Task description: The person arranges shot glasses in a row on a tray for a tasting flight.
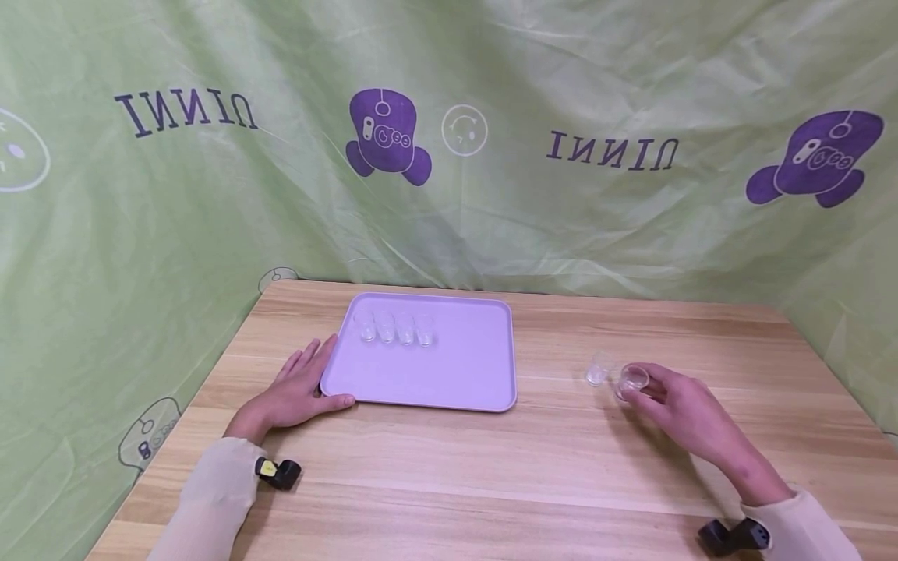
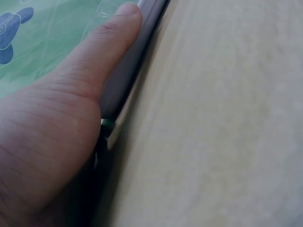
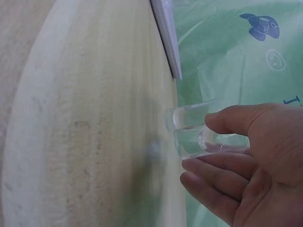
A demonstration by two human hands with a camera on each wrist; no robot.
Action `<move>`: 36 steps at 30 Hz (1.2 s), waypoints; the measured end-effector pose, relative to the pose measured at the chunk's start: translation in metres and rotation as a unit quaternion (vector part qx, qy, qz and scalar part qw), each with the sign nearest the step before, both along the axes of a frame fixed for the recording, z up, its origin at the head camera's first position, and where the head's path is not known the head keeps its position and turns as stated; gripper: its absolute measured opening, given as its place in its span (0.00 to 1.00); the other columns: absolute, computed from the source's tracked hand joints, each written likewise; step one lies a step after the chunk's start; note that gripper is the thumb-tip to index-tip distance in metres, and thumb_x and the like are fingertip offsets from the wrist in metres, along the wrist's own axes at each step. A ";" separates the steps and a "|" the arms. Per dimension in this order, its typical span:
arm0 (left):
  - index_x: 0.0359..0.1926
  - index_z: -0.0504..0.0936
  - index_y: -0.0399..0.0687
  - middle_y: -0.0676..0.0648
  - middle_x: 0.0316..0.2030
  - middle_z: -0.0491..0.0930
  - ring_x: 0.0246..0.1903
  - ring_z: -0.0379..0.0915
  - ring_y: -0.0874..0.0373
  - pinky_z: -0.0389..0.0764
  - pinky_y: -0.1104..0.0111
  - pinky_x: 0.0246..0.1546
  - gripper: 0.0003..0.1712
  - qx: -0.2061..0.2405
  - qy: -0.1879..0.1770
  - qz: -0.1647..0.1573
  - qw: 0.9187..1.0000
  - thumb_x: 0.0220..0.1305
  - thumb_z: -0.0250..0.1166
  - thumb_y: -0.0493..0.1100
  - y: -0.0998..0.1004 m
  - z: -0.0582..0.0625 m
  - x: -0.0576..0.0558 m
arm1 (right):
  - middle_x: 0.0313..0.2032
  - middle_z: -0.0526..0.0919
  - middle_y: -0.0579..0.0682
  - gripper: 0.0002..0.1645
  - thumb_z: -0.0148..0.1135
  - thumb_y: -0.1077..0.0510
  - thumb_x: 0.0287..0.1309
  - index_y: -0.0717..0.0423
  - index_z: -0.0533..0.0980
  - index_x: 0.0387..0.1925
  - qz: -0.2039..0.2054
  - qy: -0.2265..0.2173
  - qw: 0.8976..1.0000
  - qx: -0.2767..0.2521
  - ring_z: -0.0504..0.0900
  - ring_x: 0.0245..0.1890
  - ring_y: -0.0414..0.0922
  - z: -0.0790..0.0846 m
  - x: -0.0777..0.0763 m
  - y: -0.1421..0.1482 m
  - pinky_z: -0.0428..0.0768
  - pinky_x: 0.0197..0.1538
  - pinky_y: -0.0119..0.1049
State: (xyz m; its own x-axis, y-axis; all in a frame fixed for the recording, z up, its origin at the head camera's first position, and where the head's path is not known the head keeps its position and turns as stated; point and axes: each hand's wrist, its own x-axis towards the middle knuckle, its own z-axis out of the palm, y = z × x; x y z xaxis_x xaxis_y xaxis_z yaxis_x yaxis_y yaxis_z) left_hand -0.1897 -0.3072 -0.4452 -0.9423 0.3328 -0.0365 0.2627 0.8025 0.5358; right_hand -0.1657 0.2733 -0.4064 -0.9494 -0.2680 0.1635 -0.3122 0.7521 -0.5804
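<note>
"Clear cup (image 1: 634, 379): where is it, and what lies nearest?"

"Nearest are two pale sleeves (image 1: 213, 495), each with a black device (image 1: 282, 474) at the wrist, above the wood-grained worktop (image 1: 561, 467). Past the right one, the right hand (image 1: 680, 401) holds that cup at the right part of the worktop."

"How do its fingers hold it?"

"Pinched: the right wrist view shows the thumb on one side of the cup and fingers on the other. Whether the cup touches the worktop, one cannot tell."

"And the left hand (image 1: 298, 393)?"

"It lies at the near left corner of a purple tray (image 1: 456, 374). Its fingers are spread and straight along the left edge, and its thumb reaches along the near rim; they grip no cup."

"Anything beside the held cup?"

"Yes, a second cup (image 1: 595, 371), also clear, stands upright just beside it, on the side toward the tray, well apart from the tray itself."

"What is farther off?"

"Four cups (image 1: 405, 332) of the same clear kind stand upright in a row in the far left part of the tray. Beyond the worktop hangs a green cloth (image 1: 505, 226) with purple figures (image 1: 383, 128), smiling faces and lettering that reads backwards."
</note>
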 end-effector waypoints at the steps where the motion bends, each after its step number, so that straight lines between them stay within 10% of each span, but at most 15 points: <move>1: 0.81 0.39 0.35 0.32 0.79 0.44 0.78 0.29 0.35 0.31 0.44 0.75 0.66 0.000 0.000 0.000 1.000 0.64 0.69 0.66 0.000 0.000 0.000 | 0.48 0.86 0.67 0.28 0.69 0.57 0.67 0.71 0.75 0.61 -0.002 0.000 1.000 -0.001 0.88 0.45 0.60 0.001 0.000 0.000 0.86 0.45 0.50; 13: 0.81 0.40 0.35 0.31 0.79 0.44 0.78 0.30 0.34 0.30 0.45 0.75 0.67 0.017 0.011 -0.002 1.000 0.63 0.69 0.66 0.002 -0.001 0.002 | 0.41 0.89 0.55 0.09 0.68 0.65 0.66 0.61 0.82 0.47 -0.005 0.077 0.997 -0.024 0.89 0.41 0.50 0.018 -0.005 0.003 0.80 0.41 0.19; 21: 0.81 0.39 0.35 0.30 0.79 0.43 0.78 0.29 0.34 0.29 0.46 0.75 0.67 0.016 0.009 -0.004 1.000 0.63 0.69 0.66 0.001 0.000 0.001 | 0.53 0.83 0.67 0.27 0.72 0.59 0.64 0.70 0.76 0.59 0.021 0.019 0.999 -0.013 0.85 0.49 0.64 0.017 -0.006 -0.002 0.84 0.50 0.52; 36: 0.82 0.38 0.36 0.32 0.80 0.43 0.78 0.28 0.35 0.31 0.44 0.75 0.67 -0.002 -0.007 0.000 1.000 0.64 0.68 0.66 0.001 0.002 0.000 | 0.54 0.85 0.57 0.26 0.74 0.53 0.62 0.62 0.81 0.57 0.076 -0.030 0.997 0.011 0.85 0.51 0.59 0.013 0.002 -0.011 0.83 0.53 0.55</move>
State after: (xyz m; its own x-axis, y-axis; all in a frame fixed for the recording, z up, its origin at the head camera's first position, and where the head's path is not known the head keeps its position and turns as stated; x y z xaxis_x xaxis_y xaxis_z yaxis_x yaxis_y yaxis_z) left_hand -0.1897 -0.3065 -0.4434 -0.9419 0.3320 -0.0501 0.2550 0.8043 0.5368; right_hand -0.1632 0.2625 -0.3933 -0.9057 -0.4121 0.0990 -0.3880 0.7123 -0.5849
